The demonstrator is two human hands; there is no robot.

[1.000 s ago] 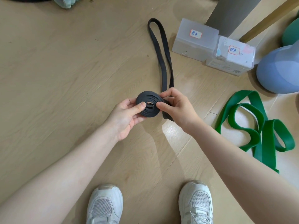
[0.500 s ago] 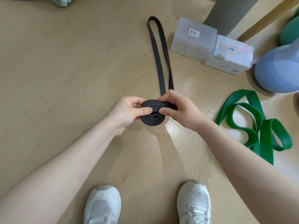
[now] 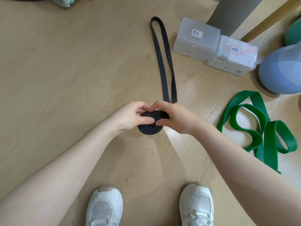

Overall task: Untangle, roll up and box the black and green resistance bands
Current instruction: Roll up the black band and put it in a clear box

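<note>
Above the wooden floor, in the head view, both hands are gripping the black resistance band, which is wound at its near end into a flat coil. Left hand is pinching the coil from the left, its thumb lying across the coil's face and its fingers curled over the top edge. Right hand is clamping the coil from the right, its thumb pressing against the coil's side and its fingers curling over the top. From the coil the unrolled length of the band is running away as a long narrow loop, lying on the floor and ending just left of the boxes.

Off to the right, the green resistance band is lying on the floor in loose overlapping loops, well apart from the hands. Two translucent boxes are sitting side by side beyond the black loop: the left box and the right box, each carrying a red-edged label. A blue rounded object is sitting just right of the boxes. Two white shoes are showing at the bottom edge.
</note>
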